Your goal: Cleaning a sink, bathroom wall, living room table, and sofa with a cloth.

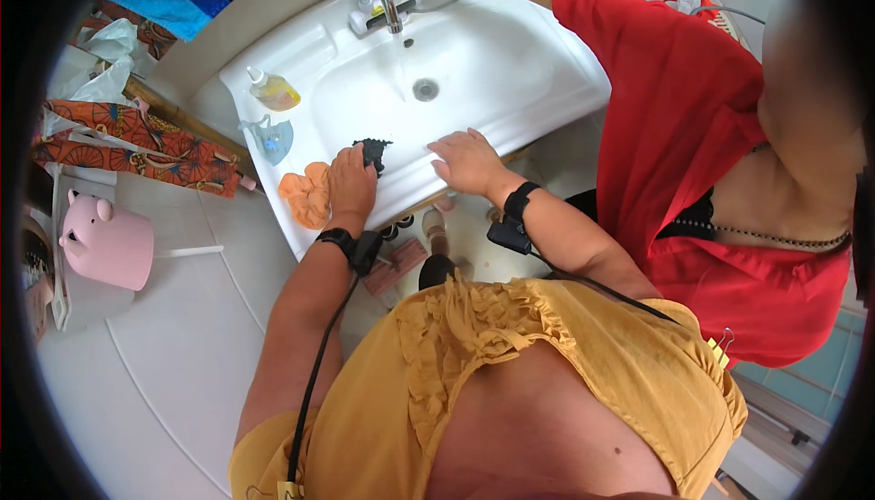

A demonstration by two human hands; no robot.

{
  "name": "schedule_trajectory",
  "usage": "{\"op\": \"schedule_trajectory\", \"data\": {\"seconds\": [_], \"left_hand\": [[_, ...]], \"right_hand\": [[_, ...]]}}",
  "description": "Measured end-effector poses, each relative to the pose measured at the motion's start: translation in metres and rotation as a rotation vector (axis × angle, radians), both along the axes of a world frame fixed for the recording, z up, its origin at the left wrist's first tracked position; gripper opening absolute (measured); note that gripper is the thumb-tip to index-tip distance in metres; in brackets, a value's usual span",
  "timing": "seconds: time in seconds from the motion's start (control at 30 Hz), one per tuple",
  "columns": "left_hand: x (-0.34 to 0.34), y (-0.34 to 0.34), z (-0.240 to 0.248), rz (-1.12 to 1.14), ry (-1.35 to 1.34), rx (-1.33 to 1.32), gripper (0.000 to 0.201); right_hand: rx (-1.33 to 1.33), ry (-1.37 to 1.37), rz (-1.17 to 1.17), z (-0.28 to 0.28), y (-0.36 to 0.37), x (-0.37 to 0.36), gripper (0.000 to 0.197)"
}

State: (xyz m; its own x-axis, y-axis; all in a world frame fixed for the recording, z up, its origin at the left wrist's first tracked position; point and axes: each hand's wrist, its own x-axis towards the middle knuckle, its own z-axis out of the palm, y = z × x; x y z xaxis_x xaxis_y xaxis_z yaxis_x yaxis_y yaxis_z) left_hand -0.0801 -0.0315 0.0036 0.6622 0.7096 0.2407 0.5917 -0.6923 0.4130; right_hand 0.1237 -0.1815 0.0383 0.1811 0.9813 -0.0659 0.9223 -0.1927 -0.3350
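Yellow blouse (365,409) nearest. Black textured item (375,152) lies on the front-left ledge of the sink (529,53), against the left hand (353,183); grip cannot be told. Orange cloth (303,192) alongside. Right hand (469,163) loose, apparently empty, at the front edge. Judged step: handling the black item; next move calls for a sure hold.

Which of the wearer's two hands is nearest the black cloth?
The left hand, between the black cloth and the orange cloth. The right hand is farther right, at the sink's front rim, apart from both.
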Motion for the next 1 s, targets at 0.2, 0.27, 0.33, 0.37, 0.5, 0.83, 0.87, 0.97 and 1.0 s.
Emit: {"op": "schedule_trajectory", "data": {"seconds": [0.2,0.27,0.33,0.37,0.5,0.83,0.87,0.97,1.0], "left_hand": [[0.001,-0.004,0.002,0.003,0.033,-0.002,0.04],[0.001,-0.004,0.002,0.016,0.035,0.009,0.04],[0.001,-0.004,0.001,0.028,0.038,0.018,0.04],[0.003,-0.004,0.002,0.034,0.039,0.016,0.04],[0.003,-0.004,0.003,0.032,0.066,-0.025,0.039],[0.002,-0.001,0.005,-0.004,0.018,-0.02,0.04],[0.001,-0.002,0.004,-0.01,0.036,-0.023,0.04],[0.001,-0.001,0.003,-0.008,0.049,-0.039,0.04],[0.001,-0.001,0.003,-0.008,0.04,-0.028,0.04]], "right_hand": [[-0.023,0.017,0.011,-0.007,0.0,0.002,0.041],[-0.005,0.017,0.029,-0.007,0.001,0.004,0.041],[-0.008,0.018,0.034,-0.005,0.003,0.005,0.04],[-0.013,0.015,0.032,-0.004,0.003,0.006,0.04],[-0.027,0.027,0.011,0.0,0.0,0.003,0.04],[-0.033,0.027,0.009,-0.001,-0.001,0.004,0.041],[-0.04,0.033,0.015,-0.001,-0.001,0.003,0.041],[-0.036,0.046,0.022,0.001,0.001,0.005,0.041],[-0.035,0.048,0.023,0.001,0.002,0.006,0.041]]}}
